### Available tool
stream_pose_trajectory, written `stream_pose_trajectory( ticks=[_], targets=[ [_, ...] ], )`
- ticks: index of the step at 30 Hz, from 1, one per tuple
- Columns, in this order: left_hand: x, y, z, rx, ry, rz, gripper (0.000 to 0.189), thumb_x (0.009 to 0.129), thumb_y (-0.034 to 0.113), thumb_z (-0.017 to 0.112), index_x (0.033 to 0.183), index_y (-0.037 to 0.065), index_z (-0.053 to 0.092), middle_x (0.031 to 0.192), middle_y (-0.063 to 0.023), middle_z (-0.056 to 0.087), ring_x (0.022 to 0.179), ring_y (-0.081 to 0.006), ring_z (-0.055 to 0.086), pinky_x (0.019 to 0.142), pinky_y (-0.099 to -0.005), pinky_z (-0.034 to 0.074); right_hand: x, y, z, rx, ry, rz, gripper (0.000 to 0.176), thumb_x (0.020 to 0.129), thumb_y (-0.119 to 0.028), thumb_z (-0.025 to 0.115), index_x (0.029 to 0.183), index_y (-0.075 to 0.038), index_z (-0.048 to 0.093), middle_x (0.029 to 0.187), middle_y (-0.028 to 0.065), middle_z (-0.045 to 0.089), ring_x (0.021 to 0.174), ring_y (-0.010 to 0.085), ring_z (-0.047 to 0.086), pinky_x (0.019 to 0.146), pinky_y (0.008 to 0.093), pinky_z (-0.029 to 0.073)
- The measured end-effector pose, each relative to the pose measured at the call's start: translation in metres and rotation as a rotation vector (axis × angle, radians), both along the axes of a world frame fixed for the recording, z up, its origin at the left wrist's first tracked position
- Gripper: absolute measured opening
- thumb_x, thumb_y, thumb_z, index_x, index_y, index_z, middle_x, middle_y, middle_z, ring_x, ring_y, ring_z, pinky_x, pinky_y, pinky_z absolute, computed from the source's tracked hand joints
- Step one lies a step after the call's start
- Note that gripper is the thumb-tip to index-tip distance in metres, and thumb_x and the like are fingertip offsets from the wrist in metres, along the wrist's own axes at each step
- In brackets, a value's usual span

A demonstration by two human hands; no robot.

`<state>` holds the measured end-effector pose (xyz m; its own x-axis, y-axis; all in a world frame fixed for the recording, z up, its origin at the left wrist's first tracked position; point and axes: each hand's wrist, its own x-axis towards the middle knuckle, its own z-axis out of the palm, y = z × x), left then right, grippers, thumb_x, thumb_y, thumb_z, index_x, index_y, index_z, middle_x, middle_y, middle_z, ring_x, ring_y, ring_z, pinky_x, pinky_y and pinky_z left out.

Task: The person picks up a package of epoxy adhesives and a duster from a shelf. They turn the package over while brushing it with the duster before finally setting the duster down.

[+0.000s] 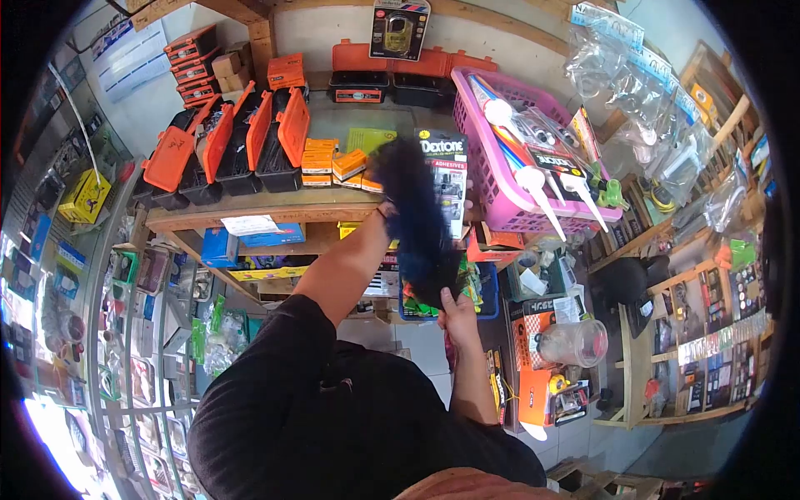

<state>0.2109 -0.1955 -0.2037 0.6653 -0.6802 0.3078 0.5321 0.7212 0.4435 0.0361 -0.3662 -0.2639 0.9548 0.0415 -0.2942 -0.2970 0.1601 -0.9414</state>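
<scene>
A dark, fluffy duster (pixel 421 221), blurred by motion, hangs in front of my body above the shelf's front edge. My right hand (pixel 458 312) is closed around its lower end. My left hand (pixel 386 212) reaches forward to the duster's left side; its fingers are hidden behind the dark fibres, so its hold cannot be made out. Close behind the duster stands a Dextone adhesives card (pixel 451 179). Small orange boxes (pixel 321 162) are stacked just left of the duster, beside a yellow-green packet (pixel 369 140).
Black bins with orange lids (pixel 292 125) line the wooden shelf (pixel 275 215) at left. A pink basket (pixel 492 187) of packaged goods stands right. Below are a blue tray (pixel 492 300) and a clear plastic jar (pixel 587 343). Plastic bags (pixel 617 67) hang upper right.
</scene>
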Motion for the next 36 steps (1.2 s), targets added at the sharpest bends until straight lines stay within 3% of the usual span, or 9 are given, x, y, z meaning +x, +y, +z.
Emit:
stream_pose_trajectory(
  ticks=[4, 6, 8, 12, 16, 21, 25, 26, 36],
  targets=[
    [0.008, 0.008, -0.008, -0.118, 0.023, 0.001, 0.066, 0.085, 0.062, 0.029, 0.117, 0.008, 0.052, 0.107, -0.0143, 0.059, 0.098, -0.023, 0.058, 0.086, -0.0412, 0.046, 0.004, 0.002, -0.004, 0.149, -0.06, -0.155, 0.033, 0.089, -0.033, 0.053, 0.07, -0.009, 0.04, 0.048, -0.0005, 0.042, 0.036, 0.0079, 0.039, 0.033, 0.0233, 0.03],
    [0.0, 0.004, -0.001, -0.433, 0.021, -0.23, 0.069, 0.085, 0.062, 0.03, 0.121, 0.006, 0.047, 0.114, -0.0158, 0.056, 0.101, -0.0297, 0.056, 0.088, -0.045, 0.044, 0.0, 0.002, 0.003, 0.085, -0.044, -0.019, 0.032, 0.089, -0.032, 0.053, 0.071, -0.009, 0.041, 0.047, -0.0012, 0.041, 0.035, 0.0077, 0.038, 0.032, 0.0228, 0.03],
    [-0.011, 0.0, 0.002, 0.003, -0.014, 0.032, 0.074, 0.083, 0.061, 0.036, 0.129, 0.003, 0.036, 0.127, -0.0199, 0.044, 0.107, -0.0435, 0.049, 0.09, -0.0537, 0.04, 0.003, -0.004, -0.011, -0.039, -0.046, 0.058, 0.03, 0.09, -0.031, 0.052, 0.071, -0.01, 0.041, 0.048, -0.0014, 0.041, 0.035, 0.0077, 0.038, 0.032, 0.0227, 0.029],
    [-0.007, 0.004, 0.004, 0.02, 0.09, 0.174, 0.059, 0.089, 0.056, 0.029, 0.115, 0.009, 0.053, 0.095, -0.0081, 0.064, 0.083, -0.0189, 0.062, 0.077, -0.0379, 0.051, 0.004, 0.002, -0.007, 0.142, -0.07, -0.105, 0.028, 0.089, -0.03, 0.053, 0.074, -0.009, 0.043, 0.048, -0.002, 0.04, 0.035, 0.0076, 0.037, 0.033, 0.0236, 0.03],
    [-0.01, 0.001, 0.011, -0.085, -0.034, -0.034, 0.066, 0.086, 0.057, 0.035, 0.127, 0.005, 0.043, 0.127, -0.0221, 0.043, 0.12, -0.0332, 0.041, 0.097, -0.0468, 0.035, 0.004, 0.004, 0.006, 0.078, 0.039, -0.068, 0.026, 0.09, -0.028, 0.052, 0.075, -0.009, 0.043, 0.049, -0.002, 0.039, 0.034, 0.0078, 0.034, 0.032, 0.0228, 0.029],
    [0.005, 0.005, -0.016, 0.059, 0.139, 0.232, 0.061, 0.088, 0.058, 0.031, 0.116, 0.008, 0.052, 0.101, -0.0123, 0.062, 0.085, -0.0215, 0.062, 0.079, -0.038, 0.05, 0.007, -0.001, 0.004, 0.159, -0.006, -0.072, 0.028, 0.089, -0.029, 0.053, 0.074, -0.007, 0.043, 0.05, -0.001, 0.041, 0.035, 0.0082, 0.037, 0.032, 0.0231, 0.03],
    [-0.024, 0.001, 0.022, 0.134, -0.097, 0.165, 0.066, 0.087, 0.05, 0.039, 0.133, 0.003, 0.029, 0.131, -0.02, 0.039, 0.107, -0.0469, 0.047, 0.082, -0.0544, 0.045, 0.005, -0.011, -0.008, 0.056, 0.005, 0.034, 0.027, 0.089, -0.03, 0.053, 0.076, -0.01, 0.039, 0.051, -0.0009, 0.04, 0.037, 0.0084, 0.037, 0.033, 0.0243, 0.032],
    [0.023, 0.002, -0.052, -0.065, -0.11, 0.153, 0.065, 0.088, 0.05, 0.037, 0.132, 0.003, 0.031, 0.129, -0.0213, 0.041, 0.107, -0.0452, 0.048, 0.082, -0.0522, 0.046, 0.006, -0.012, -0.01, 0.026, 0.008, 0.039, 0.025, 0.089, -0.03, 0.052, 0.081, -0.012, 0.037, 0.051, -0.0011, 0.038, 0.037, 0.0085, 0.036, 0.034, 0.0252, 0.031],
    [-0.015, -0.003, 0.016, -0.046, 0.131, 0.101, 0.078, 0.083, 0.065, 0.029, 0.132, 0.005, 0.034, 0.128, -0.024, 0.041, 0.115, -0.0442, 0.042, 0.098, -0.0538, 0.032, 0.001, 0.0, 0.002, -0.023, -0.005, 0.001, 0.028, 0.09, -0.031, 0.051, 0.072, -0.011, 0.043, 0.053, -0.0015, 0.041, 0.04, 0.0081, 0.037, 0.036, 0.0241, 0.031]
  ],
)
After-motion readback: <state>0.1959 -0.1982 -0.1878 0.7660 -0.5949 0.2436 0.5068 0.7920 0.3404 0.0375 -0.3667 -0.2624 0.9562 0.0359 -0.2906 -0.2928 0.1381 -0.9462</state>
